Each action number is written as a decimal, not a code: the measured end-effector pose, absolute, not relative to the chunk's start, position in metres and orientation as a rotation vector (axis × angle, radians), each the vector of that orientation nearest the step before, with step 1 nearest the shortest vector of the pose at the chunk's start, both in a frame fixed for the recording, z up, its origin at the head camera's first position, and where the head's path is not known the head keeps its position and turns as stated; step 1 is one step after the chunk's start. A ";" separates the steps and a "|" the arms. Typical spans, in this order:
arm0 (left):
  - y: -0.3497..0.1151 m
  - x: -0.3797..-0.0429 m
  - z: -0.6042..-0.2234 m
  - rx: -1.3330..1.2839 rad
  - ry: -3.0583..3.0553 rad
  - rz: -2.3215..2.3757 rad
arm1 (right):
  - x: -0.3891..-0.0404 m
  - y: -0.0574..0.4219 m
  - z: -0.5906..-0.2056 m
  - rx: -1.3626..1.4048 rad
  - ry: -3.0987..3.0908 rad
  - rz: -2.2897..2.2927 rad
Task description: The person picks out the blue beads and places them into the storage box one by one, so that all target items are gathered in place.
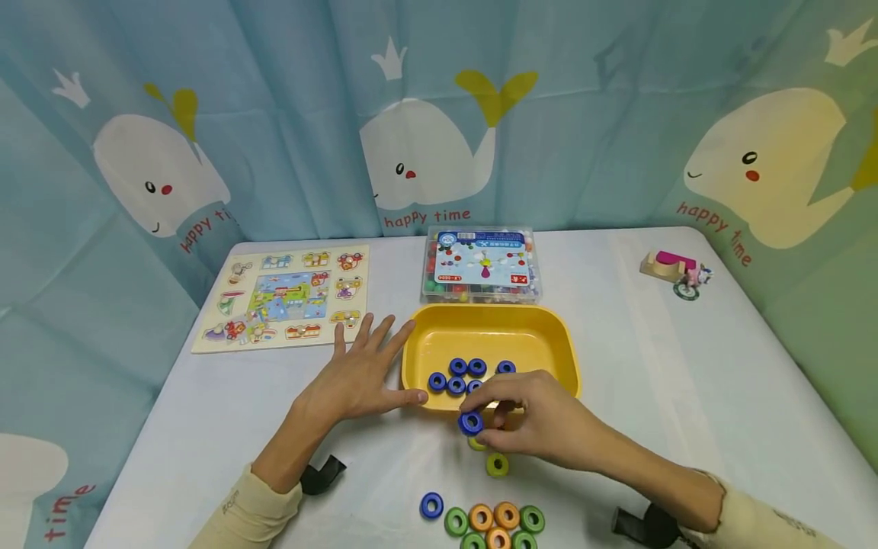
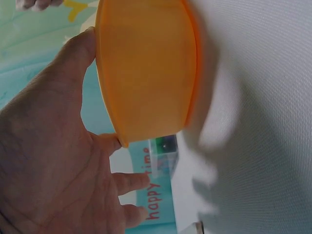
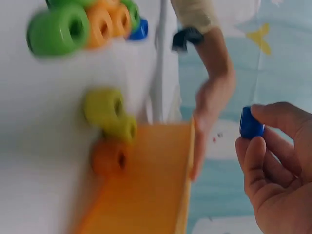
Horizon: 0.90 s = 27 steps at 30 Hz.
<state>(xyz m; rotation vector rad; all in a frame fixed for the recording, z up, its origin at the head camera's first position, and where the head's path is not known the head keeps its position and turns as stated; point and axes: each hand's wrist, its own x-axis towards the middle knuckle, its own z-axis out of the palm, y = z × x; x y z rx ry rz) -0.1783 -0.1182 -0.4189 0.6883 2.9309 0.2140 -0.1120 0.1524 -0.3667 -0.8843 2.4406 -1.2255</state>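
Observation:
My right hand (image 1: 542,419) pinches a blue ring-shaped bead (image 1: 463,425) between thumb and fingers, just above the near edge of a yellow tray (image 1: 528,335). In the right wrist view the held blue bead (image 3: 248,123) is seen side-on. Several blue beads (image 1: 453,374) lie inside the tray, some partly hidden by my right hand. With fingers spread, my left hand (image 1: 353,381) touches the tray's left end; its thumb and a fingertip meet the rim in the left wrist view. Yellow-green beads (image 1: 490,465) and an orange bead (image 3: 105,158) are on the table by the tray's near side.
Nearer me lie a blue bead (image 1: 424,506) and a group of green (image 1: 449,522) and orange beads (image 1: 507,506). Behind the tray is a clear plastic box (image 1: 482,263). A wooden puzzle board (image 1: 240,305) lies left, small toys (image 1: 661,267) far right. A curtain (image 1: 288,114) hangs behind.

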 end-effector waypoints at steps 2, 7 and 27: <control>-0.118 -0.178 -0.419 0.691 2.925 0.219 | -0.120 0.158 -0.362 -0.855 2.453 -1.221; -0.118 -0.179 -0.419 0.690 2.918 0.210 | -0.145 0.171 -0.357 -0.844 2.508 -1.182; -0.118 -0.180 -0.420 0.687 2.916 0.179 | -0.239 0.192 -0.411 -0.888 2.474 -1.048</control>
